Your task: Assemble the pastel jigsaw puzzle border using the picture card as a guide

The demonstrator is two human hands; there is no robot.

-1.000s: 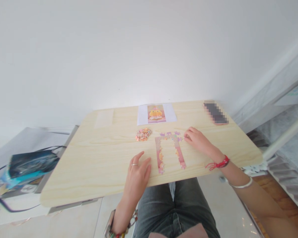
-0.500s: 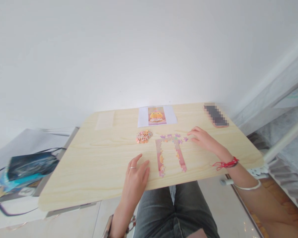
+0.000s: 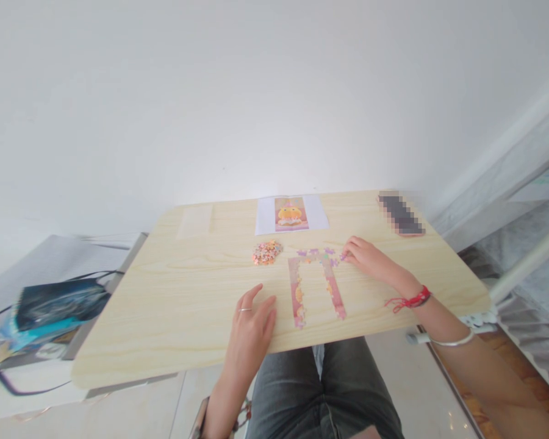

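Resting flat, left hand (image 3: 251,323) near table edge (image 3: 187,366) | right hand (image 3: 368,259) fingertips at puzzle frame (image 3: 318,283) corner, grip unclear

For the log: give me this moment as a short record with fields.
surface: light wooden table
left hand: flat on the table, beside the puzzle frame
right hand: fingertips at the frame's top right corner
puzzle frame: partly joined, open at the near side
loose pieces: small pile left of the frame
reference picture: at the far edge
phone: far right corner
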